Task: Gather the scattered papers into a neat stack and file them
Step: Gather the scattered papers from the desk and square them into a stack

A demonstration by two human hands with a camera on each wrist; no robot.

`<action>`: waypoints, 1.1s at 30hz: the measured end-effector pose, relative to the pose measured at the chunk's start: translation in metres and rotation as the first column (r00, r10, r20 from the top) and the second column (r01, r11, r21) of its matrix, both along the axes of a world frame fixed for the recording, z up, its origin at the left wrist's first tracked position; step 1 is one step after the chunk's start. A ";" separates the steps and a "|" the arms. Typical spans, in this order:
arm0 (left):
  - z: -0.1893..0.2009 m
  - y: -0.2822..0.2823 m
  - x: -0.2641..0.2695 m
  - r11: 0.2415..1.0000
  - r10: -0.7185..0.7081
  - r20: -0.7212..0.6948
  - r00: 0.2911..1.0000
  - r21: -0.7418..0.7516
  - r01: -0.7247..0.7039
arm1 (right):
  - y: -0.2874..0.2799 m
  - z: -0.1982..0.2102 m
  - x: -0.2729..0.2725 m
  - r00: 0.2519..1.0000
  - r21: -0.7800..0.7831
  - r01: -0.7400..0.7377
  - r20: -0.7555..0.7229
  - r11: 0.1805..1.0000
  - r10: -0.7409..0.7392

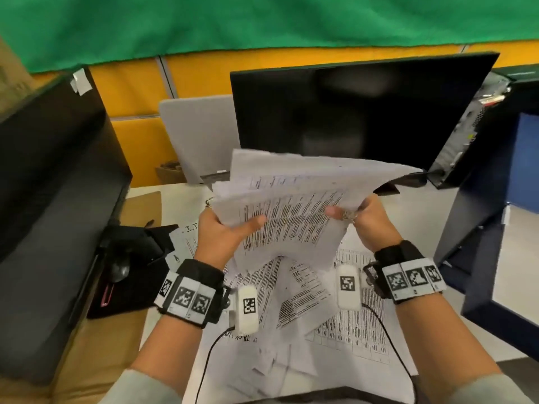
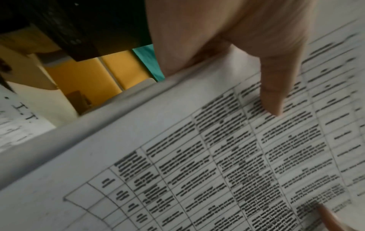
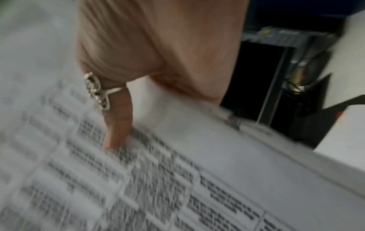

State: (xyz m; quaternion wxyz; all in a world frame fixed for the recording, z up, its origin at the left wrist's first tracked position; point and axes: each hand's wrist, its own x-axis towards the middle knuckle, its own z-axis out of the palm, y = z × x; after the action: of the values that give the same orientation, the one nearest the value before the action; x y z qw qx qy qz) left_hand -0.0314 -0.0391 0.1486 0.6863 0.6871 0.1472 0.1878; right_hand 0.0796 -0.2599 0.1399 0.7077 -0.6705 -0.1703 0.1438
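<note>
both hands lifted, gripping 1 sheaf (image 1: 288, 205): left hand (image 1: 224, 231) pinches its left edge, right hand (image 1: 370, 217) its right edge, thumbs on top. loose papers (image 1: 306, 293) lie on desk (image 1: 180, 196) below the grip.

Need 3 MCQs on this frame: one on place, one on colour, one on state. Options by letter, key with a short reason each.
1. Where is the bundle of papers?
A. flat on the desk
B. held up in front of the monitor
C. inside the black case

2. What colour is the cloth above the partition?
A. green
B. red
C. white

3. How is the bundle held?
A. left hand only
B. right hand only
C. both hands

Key:
1 B, the bundle is raised over the loose sheets on the desk.
2 A, green cloth spans the top of the head view.
3 C, the left hand and right hand each grip a side, thumbs on top.
</note>
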 end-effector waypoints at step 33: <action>0.086 -0.050 -0.011 -0.121 0.250 0.079 0.965 0.991 -0.050 | 0.013 -0.016 -0.007 0.990 0.052 -0.139 -0.017 0.989 0.140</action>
State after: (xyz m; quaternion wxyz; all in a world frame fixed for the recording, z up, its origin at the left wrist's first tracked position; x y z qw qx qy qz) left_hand -0.0422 -0.0891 0.2347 -0.0874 0.9569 0.0828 0.2644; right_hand 0.0726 -0.2469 0.1235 0.7144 -0.6373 -0.2129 0.1956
